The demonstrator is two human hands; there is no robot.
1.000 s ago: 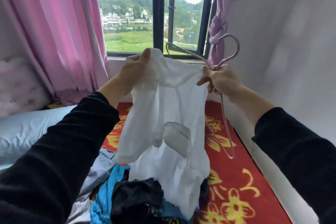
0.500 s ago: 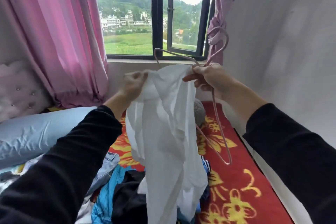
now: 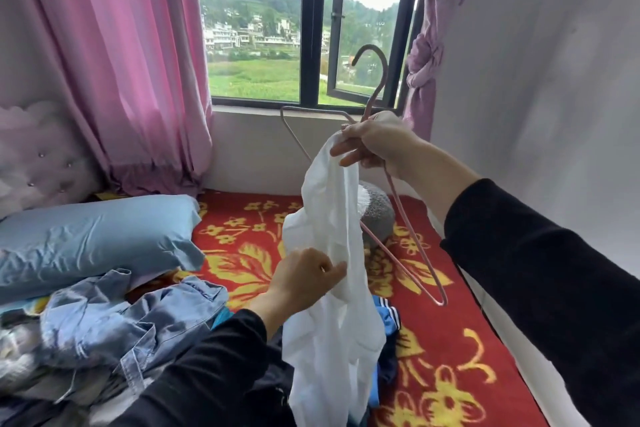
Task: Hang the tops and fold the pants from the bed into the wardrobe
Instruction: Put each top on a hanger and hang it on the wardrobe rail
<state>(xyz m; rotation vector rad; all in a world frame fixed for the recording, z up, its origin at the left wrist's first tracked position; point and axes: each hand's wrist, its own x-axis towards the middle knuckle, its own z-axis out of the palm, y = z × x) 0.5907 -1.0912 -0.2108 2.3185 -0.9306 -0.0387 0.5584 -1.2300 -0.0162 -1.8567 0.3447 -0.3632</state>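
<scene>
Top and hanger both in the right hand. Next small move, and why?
Probably move the left hand up to open the neck of the thin white top and slip the pink wire hanger in: the top hangs bunched from the right hand, hanger outside it.

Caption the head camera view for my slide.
Right hand holds a pink wire hanger and a thin white top while left hand pinches its fabric lower down.

The wall stands close on the right of the right grip, with the window sill just beyond it. Beneath it hang the white top and the slanting hanger. To its left the air is open above the pillow. Clothes pile under the left grip.
</scene>
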